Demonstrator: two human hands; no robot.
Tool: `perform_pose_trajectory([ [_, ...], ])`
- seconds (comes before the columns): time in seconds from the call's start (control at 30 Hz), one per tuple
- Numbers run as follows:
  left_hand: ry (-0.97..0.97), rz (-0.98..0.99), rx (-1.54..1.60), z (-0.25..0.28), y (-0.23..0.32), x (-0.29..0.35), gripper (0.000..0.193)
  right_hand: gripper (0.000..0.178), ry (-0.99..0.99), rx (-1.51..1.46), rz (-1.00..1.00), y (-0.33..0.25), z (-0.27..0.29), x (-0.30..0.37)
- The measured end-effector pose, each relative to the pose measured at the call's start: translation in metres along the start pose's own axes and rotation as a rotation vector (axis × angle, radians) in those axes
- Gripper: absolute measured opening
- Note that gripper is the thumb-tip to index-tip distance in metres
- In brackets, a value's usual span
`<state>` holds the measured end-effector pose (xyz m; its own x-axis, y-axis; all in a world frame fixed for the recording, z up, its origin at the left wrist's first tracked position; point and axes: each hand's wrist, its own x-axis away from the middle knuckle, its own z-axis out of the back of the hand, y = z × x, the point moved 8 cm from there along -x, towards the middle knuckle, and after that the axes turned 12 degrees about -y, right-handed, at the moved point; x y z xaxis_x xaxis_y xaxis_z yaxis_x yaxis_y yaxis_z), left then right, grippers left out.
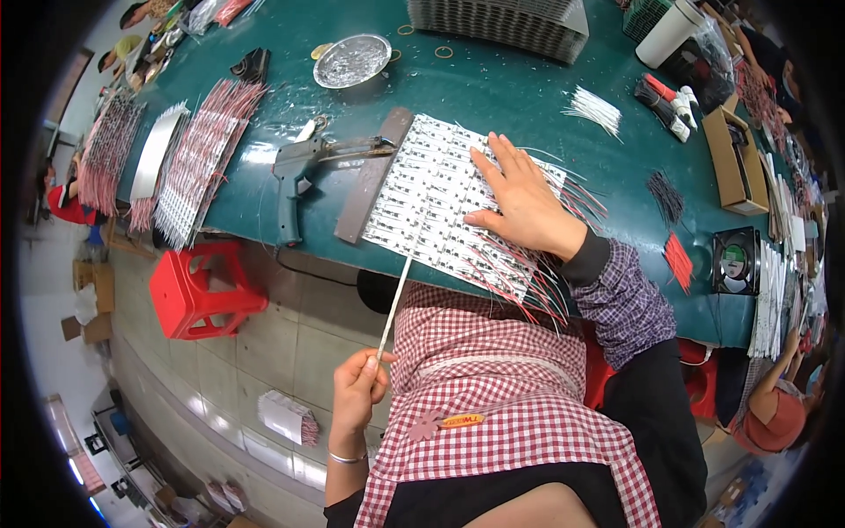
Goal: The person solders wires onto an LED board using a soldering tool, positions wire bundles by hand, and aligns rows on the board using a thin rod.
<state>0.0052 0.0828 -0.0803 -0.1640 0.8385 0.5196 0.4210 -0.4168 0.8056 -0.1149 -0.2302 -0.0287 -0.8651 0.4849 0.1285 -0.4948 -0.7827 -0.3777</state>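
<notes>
My left hand [361, 380] pinches the lower end of a thin whitish strip [396, 304] between thumb and fingers. The strip slants up to the near edge of a white circuit board panel [418, 189]; whether it is joined to the panel I cannot tell. Rows of small dark parts cover the panel, and red, white and black wires [519, 282] stick out along its right side. My right hand [519, 198] rests on the panel with its fingers spread. A brown bar [374, 180] lies along the panel's left edge.
Left of the bar lies a grey-green soldering gun [295, 180]. Wired panels [207, 163] stand further left, above a red stool [207, 286]. A metal dish [352, 62] sits at the back. To the right are white wires [594, 112], a cardboard box [735, 163] and a black fan [736, 260].
</notes>
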Motion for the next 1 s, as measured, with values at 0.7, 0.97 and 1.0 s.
perform_pose_trajectory([
  [0.7,0.013,-0.076,-0.013,-0.021,0.035,-0.052,0.020,0.085,-0.008,-0.015,-0.007,0.000,-0.002,0.000],
  [0.97,0.031,-0.120,-0.012,-0.034,0.054,-0.076,0.018,0.087,-0.005,-0.019,-0.010,-0.001,-0.001,0.000],
  [1.0,0.044,-0.115,-0.018,-0.036,0.057,-0.078,0.017,0.087,-0.002,-0.027,-0.006,-0.001,-0.001,0.000],
])
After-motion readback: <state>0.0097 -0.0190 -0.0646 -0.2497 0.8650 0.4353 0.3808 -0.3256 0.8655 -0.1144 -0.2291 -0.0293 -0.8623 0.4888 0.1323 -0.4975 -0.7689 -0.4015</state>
